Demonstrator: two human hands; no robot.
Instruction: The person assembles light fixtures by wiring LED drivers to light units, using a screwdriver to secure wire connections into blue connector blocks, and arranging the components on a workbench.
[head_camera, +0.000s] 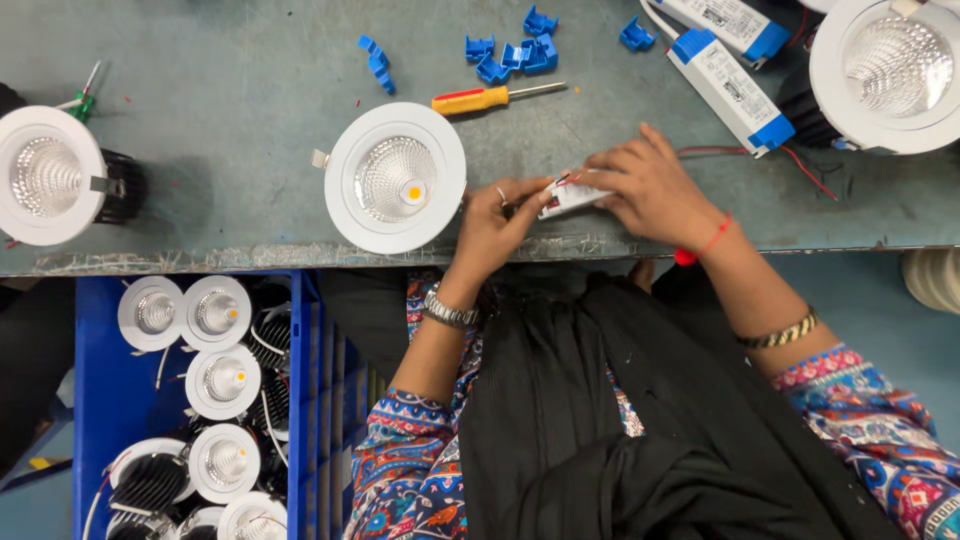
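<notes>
My left hand and my right hand meet at the front edge of the grey workbench. Together they hold a small white driver box with thin red and black wires at its left end. My left fingers pinch the wire end; my right hand covers the box's right side. A round white downlight with a faceted reflector lies face up just left of my left hand. A yellow-handled screwdriver lies behind it.
Several blue clip connectors are scattered at the back. Two white-and-blue driver boxes lie at back right beside another downlight. A third downlight sits far left. A blue crate of downlights stands below the bench.
</notes>
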